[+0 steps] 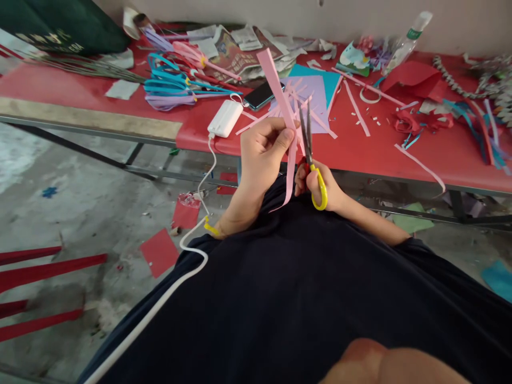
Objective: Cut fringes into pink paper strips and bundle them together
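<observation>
A long pink paper strip (276,85) is pinched between the thumb and fingers of my left hand (262,152). Its top end stands up above the hand and its lower end curls down toward my dark shirt. In my right hand (326,186) is a pair of scissors (308,136) with yellow and red handles, the blades pointing up and slightly parted. The blades are just right of the strip; whether they touch any paper I cannot tell. Behind them, cut pink strips (320,114) lie on a lilac paper sheet (318,88), partly hidden by my hands.
On the red table (384,152) are a white power bank (225,118) with its cable running past my left arm, a phone (262,96), blue and purple paper bundles (170,85), newspaper (236,53) and a clear bottle (408,42). Red paper pieces (160,252) lie on the floor.
</observation>
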